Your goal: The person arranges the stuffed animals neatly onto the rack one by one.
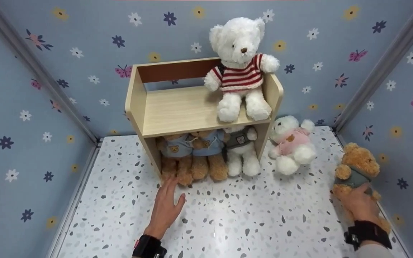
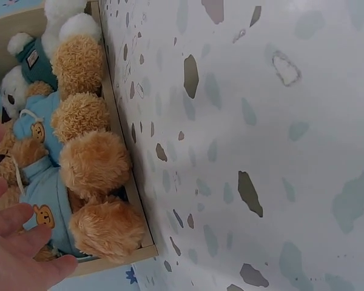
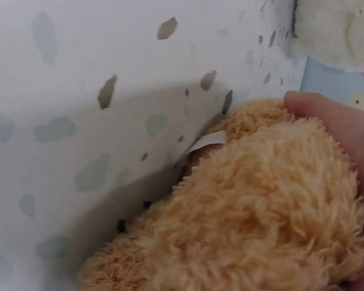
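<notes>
My right hand [image 1: 360, 204] grips a brown teddy bear [image 1: 361, 161] in a grey-green top around its lower body, beside the right wall. Its curly fur [image 3: 255, 218] fills much of the right wrist view, with a white tag showing. My left hand [image 1: 165, 211] has its fingers extended, fingertips near the feet of a brown bear in a blue hoodie [image 1: 175, 148]; nothing is in its grasp. That bear stands in the shelf's lower compartment beside another blue-clad brown bear [image 1: 206, 145] and a white bear in a grey vest [image 1: 241, 157].
A white bear in a striped sweater [image 1: 242, 77] sits at the right end of the upper level of the wooden shelf [image 1: 177, 111]. A white bear in pink [image 1: 293, 143] leans beside the shelf. Flowered panels [image 1: 95, 39] enclose the speckled surface [image 1: 235, 218] on three sides.
</notes>
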Demonstrator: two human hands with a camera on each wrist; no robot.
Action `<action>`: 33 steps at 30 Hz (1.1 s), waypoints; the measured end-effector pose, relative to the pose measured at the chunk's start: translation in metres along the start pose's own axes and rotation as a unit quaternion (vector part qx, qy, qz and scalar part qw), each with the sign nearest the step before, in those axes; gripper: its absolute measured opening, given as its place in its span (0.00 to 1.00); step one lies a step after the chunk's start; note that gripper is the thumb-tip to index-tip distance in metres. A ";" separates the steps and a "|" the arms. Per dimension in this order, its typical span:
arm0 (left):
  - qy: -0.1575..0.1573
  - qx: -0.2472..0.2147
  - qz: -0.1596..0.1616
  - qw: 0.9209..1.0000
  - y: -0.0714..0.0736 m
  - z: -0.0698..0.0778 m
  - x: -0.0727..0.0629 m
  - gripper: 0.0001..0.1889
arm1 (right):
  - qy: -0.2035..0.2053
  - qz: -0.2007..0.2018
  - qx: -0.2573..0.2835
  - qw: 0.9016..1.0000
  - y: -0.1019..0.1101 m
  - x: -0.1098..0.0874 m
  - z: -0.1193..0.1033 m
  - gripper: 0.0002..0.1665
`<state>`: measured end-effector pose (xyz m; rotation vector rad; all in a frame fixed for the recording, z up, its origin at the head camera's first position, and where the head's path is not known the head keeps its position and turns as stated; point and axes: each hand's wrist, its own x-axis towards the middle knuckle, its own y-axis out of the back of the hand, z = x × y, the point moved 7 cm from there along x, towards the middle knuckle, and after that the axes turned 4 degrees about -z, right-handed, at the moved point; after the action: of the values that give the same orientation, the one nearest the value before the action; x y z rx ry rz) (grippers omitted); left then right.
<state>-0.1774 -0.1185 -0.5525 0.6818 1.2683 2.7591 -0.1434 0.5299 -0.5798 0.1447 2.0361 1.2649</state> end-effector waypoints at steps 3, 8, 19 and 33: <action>0.008 -0.002 -0.006 1.000 -0.001 -0.001 0.000 0.29 | 0.001 0.027 0.013 1.000 -0.002 0.002 0.004 0.82; 0.002 -0.005 -0.003 1.000 0.000 0.000 0.000 0.29 | -0.010 0.067 0.045 0.997 -0.004 0.001 0.014 0.77; 0.005 -0.001 0.004 1.000 0.000 0.002 0.005 0.29 | -0.003 0.164 0.156 0.974 0.001 -0.018 0.022 0.67; -0.005 -0.009 0.013 1.000 -0.002 0.014 0.013 0.32 | 0.100 0.299 0.261 0.913 0.019 -0.061 -0.020 0.64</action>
<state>-0.1843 -0.1046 -0.5409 0.7152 1.2414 2.7793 -0.1166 0.4984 -0.5276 0.9889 2.5844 1.0583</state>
